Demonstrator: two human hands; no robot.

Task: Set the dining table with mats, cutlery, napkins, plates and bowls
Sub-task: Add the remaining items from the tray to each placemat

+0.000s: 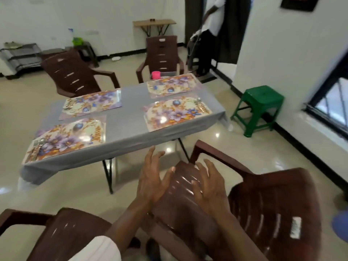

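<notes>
A single wide-angle head camera looks forward and down from well above the furniture. The left hand [150, 178], right hand [209, 183] and a brown chair [180, 187] lie nearest, low in view. The table [128, 110] sits farther ahead, seen obliquely across its short end.

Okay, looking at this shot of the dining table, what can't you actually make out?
All in the head view:
- Cutlery on the near-left mat: motion-blurred, so the pieces can't be counted.
- Pink container at the far end of the table: too blurred to identify.
- Person standing at the back: cut off by the top edge.
</notes>
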